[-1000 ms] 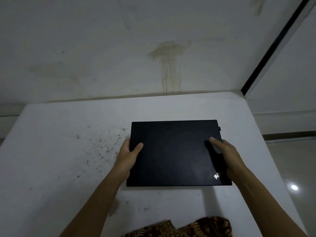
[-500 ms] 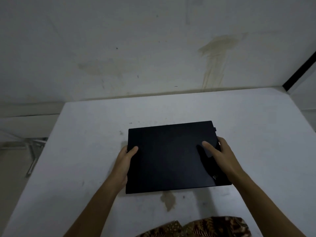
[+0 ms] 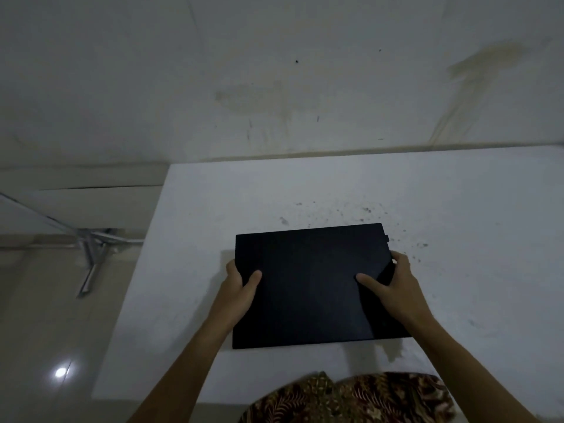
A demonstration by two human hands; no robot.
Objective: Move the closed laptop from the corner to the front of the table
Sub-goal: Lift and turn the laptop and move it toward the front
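A closed black laptop (image 3: 308, 285) lies flat over the white table (image 3: 457, 209), toward its left front part, lid up. My left hand (image 3: 239, 293) grips its left edge, thumb on the lid. My right hand (image 3: 393, 290) grips its right edge, thumb resting on the lid and fingers wrapped around the side. Whether the laptop rests on the table or is slightly raised I cannot tell.
A stained white wall (image 3: 274, 87) stands right behind the table. Dark specks (image 3: 351, 212) mark the tabletop behind the laptop. Left of the table are a glossy tiled floor (image 3: 45, 346) and a metal stand (image 3: 91, 254). Patterned brown cloth (image 3: 351, 398) shows at the table's front edge.
The laptop, held in both hands, has travelled leftward across the table, from near the right side to the left front part. The view has swung left with it.
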